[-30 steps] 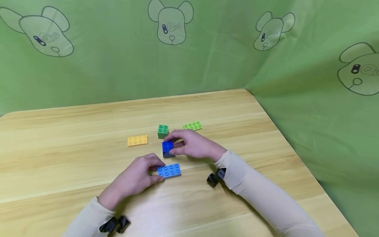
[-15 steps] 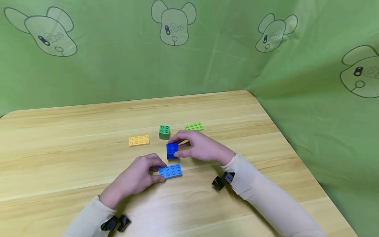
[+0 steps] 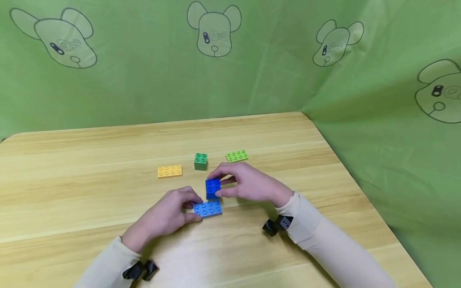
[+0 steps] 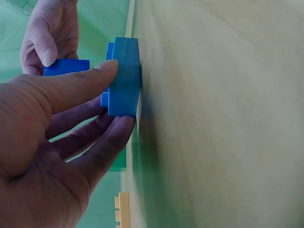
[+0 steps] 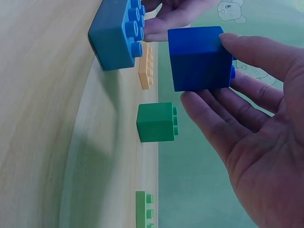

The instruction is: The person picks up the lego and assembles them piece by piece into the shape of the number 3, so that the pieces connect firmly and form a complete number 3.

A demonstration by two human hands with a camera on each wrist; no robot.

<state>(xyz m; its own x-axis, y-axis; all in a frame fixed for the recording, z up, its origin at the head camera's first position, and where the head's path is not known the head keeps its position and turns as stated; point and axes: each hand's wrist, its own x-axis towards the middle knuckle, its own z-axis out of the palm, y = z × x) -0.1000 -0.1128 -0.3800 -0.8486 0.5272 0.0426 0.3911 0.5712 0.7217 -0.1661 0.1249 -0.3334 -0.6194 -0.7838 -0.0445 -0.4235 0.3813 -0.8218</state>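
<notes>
My left hand (image 3: 173,210) pinches a light blue building brick (image 3: 210,209) with two rows of studs by its left end, thumb on the near side. In the left wrist view this light blue brick (image 4: 124,78) stands at the tabletop, studs up. My right hand (image 3: 248,182) holds a square dark blue brick (image 3: 213,189) between thumb and fingers. In the right wrist view the dark blue brick (image 5: 199,59) is off the table, a small gap from the light blue brick's studs. From above, it hangs just behind the light blue brick.
Behind the hands stand a square green brick (image 3: 200,161), a flat orange-yellow brick (image 3: 169,171) to the left and a flat lime green brick (image 3: 237,156) to the right. They rest on a wooden table (image 3: 90,160). A green curtain (image 3: 151,72) borders its back and right edges.
My right hand has carried the dark blue brick toward me and slightly right, closer to the light blue brick. My left hand keeps its grip in nearly the same place.
</notes>
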